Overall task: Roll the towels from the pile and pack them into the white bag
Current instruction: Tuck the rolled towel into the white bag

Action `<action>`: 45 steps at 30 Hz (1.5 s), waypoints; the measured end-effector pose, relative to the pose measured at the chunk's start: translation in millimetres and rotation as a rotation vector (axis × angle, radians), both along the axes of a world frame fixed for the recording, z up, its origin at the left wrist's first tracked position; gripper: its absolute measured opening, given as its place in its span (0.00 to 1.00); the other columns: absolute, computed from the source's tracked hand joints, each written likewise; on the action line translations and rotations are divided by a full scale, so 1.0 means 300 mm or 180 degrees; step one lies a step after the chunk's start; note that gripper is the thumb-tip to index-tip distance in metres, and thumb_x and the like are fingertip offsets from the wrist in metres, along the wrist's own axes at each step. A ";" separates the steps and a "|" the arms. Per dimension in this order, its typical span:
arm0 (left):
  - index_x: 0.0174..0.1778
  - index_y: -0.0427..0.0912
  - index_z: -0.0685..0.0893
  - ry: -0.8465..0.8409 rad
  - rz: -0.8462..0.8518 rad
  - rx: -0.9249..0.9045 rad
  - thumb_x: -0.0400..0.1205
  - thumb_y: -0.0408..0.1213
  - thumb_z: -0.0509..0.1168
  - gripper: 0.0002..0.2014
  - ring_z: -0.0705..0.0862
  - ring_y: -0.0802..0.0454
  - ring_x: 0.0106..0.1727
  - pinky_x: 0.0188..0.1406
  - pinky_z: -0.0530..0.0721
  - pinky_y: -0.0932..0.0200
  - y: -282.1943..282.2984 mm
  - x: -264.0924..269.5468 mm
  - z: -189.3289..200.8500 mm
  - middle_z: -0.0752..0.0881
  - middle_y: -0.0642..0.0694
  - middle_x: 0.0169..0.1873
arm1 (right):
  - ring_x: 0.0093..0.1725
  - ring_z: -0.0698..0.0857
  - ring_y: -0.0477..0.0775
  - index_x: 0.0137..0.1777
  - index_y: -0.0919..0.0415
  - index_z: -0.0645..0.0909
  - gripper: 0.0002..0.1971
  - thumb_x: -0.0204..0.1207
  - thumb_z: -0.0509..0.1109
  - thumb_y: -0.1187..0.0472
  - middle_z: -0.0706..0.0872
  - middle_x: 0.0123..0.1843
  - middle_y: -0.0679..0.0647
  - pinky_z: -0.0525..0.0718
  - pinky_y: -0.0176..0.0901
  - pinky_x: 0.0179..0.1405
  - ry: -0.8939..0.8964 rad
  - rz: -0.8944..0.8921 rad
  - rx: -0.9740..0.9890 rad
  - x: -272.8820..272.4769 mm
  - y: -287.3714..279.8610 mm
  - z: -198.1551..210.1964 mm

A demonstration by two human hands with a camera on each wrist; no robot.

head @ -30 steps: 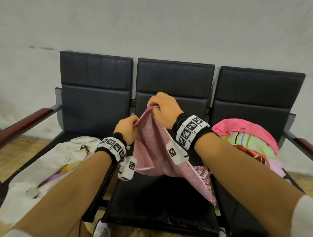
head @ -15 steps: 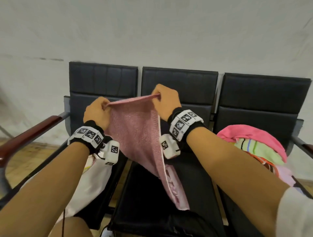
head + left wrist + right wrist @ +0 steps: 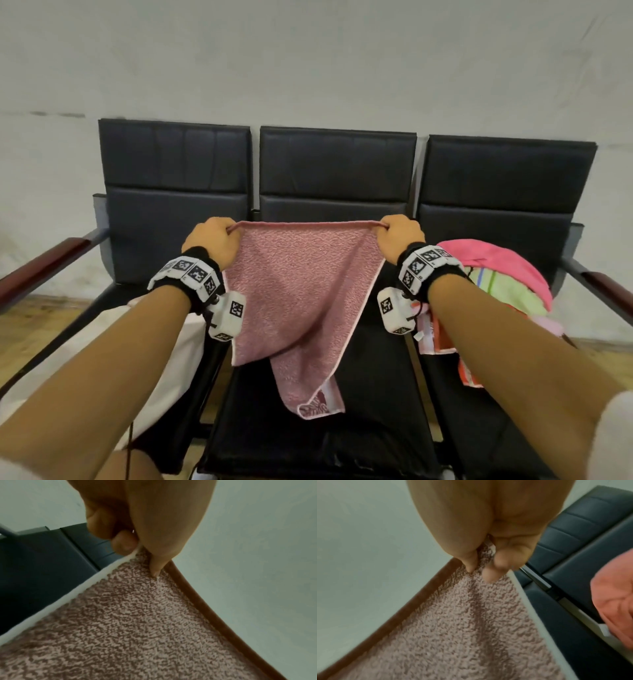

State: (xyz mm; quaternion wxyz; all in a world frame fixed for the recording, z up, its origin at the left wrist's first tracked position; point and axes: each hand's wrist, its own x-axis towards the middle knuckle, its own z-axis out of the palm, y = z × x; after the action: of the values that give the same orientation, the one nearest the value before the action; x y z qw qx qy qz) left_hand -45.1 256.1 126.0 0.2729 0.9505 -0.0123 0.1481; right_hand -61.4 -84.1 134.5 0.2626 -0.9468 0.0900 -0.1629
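A dusty-pink towel hangs stretched between my two hands above the middle seat, its top edge taut and its lower end drooping to a point. My left hand pinches the top left corner, and the left wrist view shows thumb and finger on the pink towel. My right hand pinches the top right corner, seen close with the pink towel in the right wrist view. The towel pile, bright pink and green, lies on the right seat. The white bag lies on the left seat, partly hidden by my left forearm.
Three black padded seats stand joined in a row against a pale wall. Wooden armrests flank both ends. A red-and-white cloth lies at the edge of the right seat under my right arm.
My hands have drawn apart, spreading the towel's top edge from bunched to fully stretched. Both hands and the towel now sit lower in view.
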 end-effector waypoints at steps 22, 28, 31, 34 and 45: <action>0.54 0.40 0.92 -0.1649 -0.0418 -0.1111 0.82 0.31 0.66 0.10 0.80 0.55 0.57 0.60 0.74 0.62 -0.126 0.197 0.132 0.85 0.53 0.50 | 0.60 0.79 0.45 0.63 0.61 0.85 0.13 0.84 0.62 0.64 0.85 0.63 0.54 0.71 0.31 0.63 -0.1683 0.0402 0.1301 0.180 -0.060 0.126; 0.48 0.43 0.94 -0.0290 -0.0535 -0.0339 0.78 0.29 0.73 0.08 0.77 0.53 0.35 0.35 0.70 0.65 -0.118 0.111 -0.253 0.80 0.47 0.32 | 0.53 0.85 0.58 0.51 0.66 0.89 0.09 0.80 0.68 0.65 0.90 0.52 0.61 0.77 0.39 0.55 -0.0396 0.0376 0.0764 0.056 -0.151 -0.253; 0.47 0.41 0.94 0.0342 -0.0652 0.0068 0.78 0.33 0.75 0.05 0.84 0.45 0.43 0.40 0.72 0.61 -0.116 0.043 -0.454 0.83 0.45 0.37 | 0.47 0.85 0.67 0.42 0.70 0.86 0.13 0.79 0.66 0.61 0.88 0.41 0.66 0.81 0.55 0.49 0.0230 0.0452 0.0582 -0.024 -0.178 -0.467; 0.48 0.47 0.95 0.0977 -0.0791 0.0237 0.78 0.39 0.76 0.05 0.87 0.46 0.46 0.44 0.78 0.60 -0.095 -0.013 -0.636 0.90 0.46 0.42 | 0.46 0.86 0.63 0.40 0.60 0.89 0.10 0.79 0.68 0.60 0.88 0.39 0.59 0.82 0.53 0.50 0.0723 0.0411 0.0619 -0.115 -0.192 -0.653; 0.45 0.49 0.91 0.2084 -0.1103 0.1227 0.80 0.38 0.68 0.06 0.86 0.47 0.50 0.46 0.81 0.59 -0.035 -0.317 -1.109 0.89 0.50 0.50 | 0.50 0.86 0.59 0.46 0.62 0.91 0.07 0.78 0.70 0.65 0.89 0.48 0.57 0.81 0.42 0.50 0.1742 0.0957 0.0105 -0.486 -0.171 -1.132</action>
State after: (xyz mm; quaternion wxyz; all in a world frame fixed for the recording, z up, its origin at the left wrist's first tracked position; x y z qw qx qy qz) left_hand -140.3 245.6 -206.7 0.1003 0.9649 -0.1121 -0.2151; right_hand -207.2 -135.3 -205.1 0.2650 -0.9538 0.0190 0.1400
